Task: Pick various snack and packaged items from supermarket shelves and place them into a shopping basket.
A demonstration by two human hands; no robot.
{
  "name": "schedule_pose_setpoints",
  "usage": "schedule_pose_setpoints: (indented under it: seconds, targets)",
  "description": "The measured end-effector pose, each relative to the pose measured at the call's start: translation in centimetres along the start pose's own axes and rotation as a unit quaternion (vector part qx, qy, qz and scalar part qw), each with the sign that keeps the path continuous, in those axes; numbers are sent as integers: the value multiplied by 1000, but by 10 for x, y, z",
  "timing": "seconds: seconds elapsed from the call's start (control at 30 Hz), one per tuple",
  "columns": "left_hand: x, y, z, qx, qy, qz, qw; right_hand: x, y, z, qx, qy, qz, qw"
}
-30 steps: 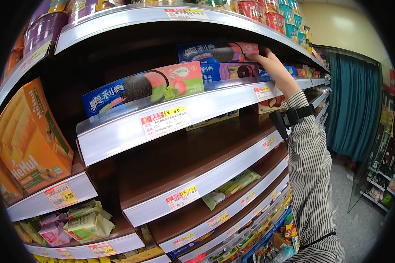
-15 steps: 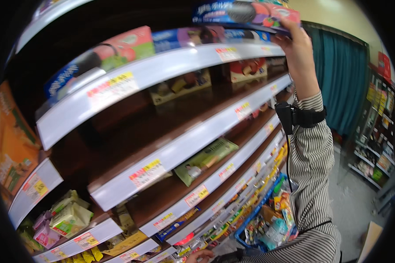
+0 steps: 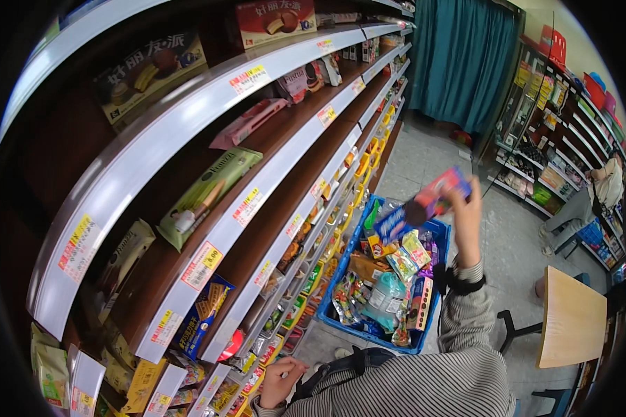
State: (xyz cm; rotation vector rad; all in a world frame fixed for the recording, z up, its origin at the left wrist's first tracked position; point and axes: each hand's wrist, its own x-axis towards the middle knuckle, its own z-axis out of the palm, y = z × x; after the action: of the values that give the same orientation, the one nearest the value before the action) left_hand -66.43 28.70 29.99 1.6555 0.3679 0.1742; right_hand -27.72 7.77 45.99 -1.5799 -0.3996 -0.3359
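My right hand (image 3: 464, 205) grips a blue-and-pink cookie box (image 3: 422, 205), held tilted over a blue plastic basket (image 3: 435, 313). In the basket lie several bagged snacks, a teal package (image 3: 384, 302) and a slim box (image 3: 419, 306). My left hand (image 3: 285, 379) is low beside the lower shelves, its fingers loosely curled, with nothing visible in them.
Curved shelves (image 3: 146, 146) of boxed and bagged snacks fill the left. A green curtain (image 3: 462, 69) hangs behind. At the right stand another shelving unit (image 3: 535, 146), a wooden-topped seat or table (image 3: 574, 316) and a person in grey trousers (image 3: 570, 215).
My right hand lifted the cookie box off the upper shelf and has brought it down and rightward over the basket. The view has turned downward, bringing the basket and my left hand into sight.
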Motion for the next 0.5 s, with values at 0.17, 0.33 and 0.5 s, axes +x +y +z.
schedule_pose_setpoints:
  seconds: [0.17,0.33,0.5]
  targets:
    - [8,36,19,2,-2,40,999,-71,116,-11,-109,-37,23,993]
    - [-35,145,1,162,38,346,923,-130,163,16,-50,-120,229,965]
    - [-58,174,-5,78,41,565,820,-162,206,44,-215,-133,90,963]
